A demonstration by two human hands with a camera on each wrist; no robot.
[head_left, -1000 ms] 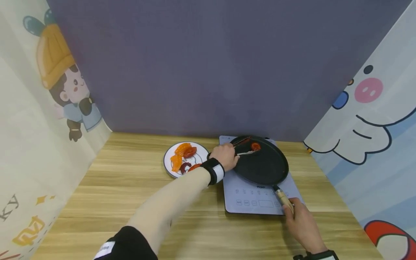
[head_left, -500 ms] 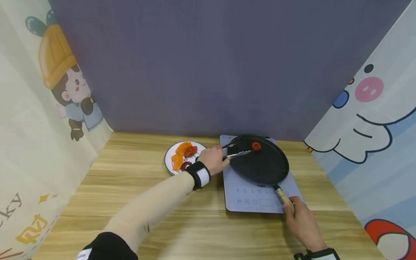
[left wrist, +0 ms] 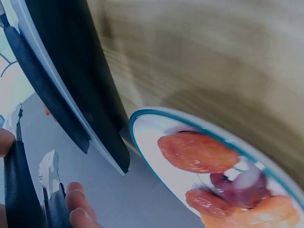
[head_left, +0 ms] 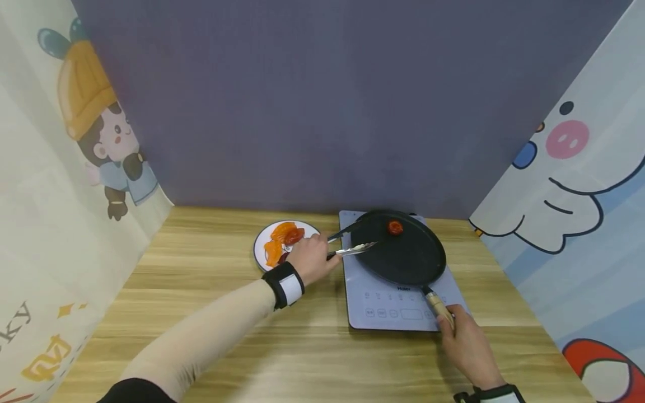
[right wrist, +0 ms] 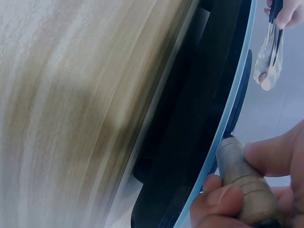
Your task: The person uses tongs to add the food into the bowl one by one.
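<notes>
My left hand grips a pair of tongs with dark handles and metal tips. The tongs' arms stand apart with nothing between them, reaching over the left rim of a black frying pan. A small round red piece of food lies near the pan's far side. My right hand holds the pan's wooden handle, thumb on one side and fingers curled on the other. Beside my left hand, a white plate with a blue-green rim bears orange, red and purple pieces of food; the hand hides part of it.
The pan sits on a flat white induction cooker with a marked control panel. Under everything is a wood-grain table. A grey-purple panel closes the back, and printed curtains hang at both sides.
My left hand has drawn the tongs back leftward from the pan's far side towards the plate. The red piece stays in the pan. My right hand keeps its hold on the handle.
</notes>
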